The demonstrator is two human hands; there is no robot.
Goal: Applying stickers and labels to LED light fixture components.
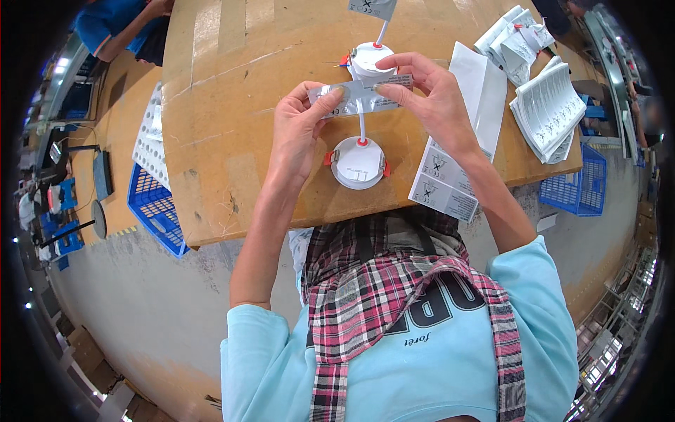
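A silver printed label [362, 98] is stretched across the white cable [362, 126] of a round white downlight [357, 171]. My left hand [299, 123] pinches the label's left end between thumb and fingers. At its other end, my right hand [443, 109] presses with the thumb, its index finger reaching over the far downlight. The near downlight lies flat on the cardboard surface, with red-tipped spring clips at its sides. Just beyond the label lies a second white downlight [369, 56], partly covered by my right fingers. A silver label [373, 7] hangs on its cable at the top edge.
Right of my hands lies a label sheet [444, 184] with a bare white backing [481, 88]. Folded printed leaflets [548, 109] stack at the right edge, with more papers [503, 46] behind. Blue baskets [151, 211] flank the table [232, 141]. Another person [116, 28] is at the far left.
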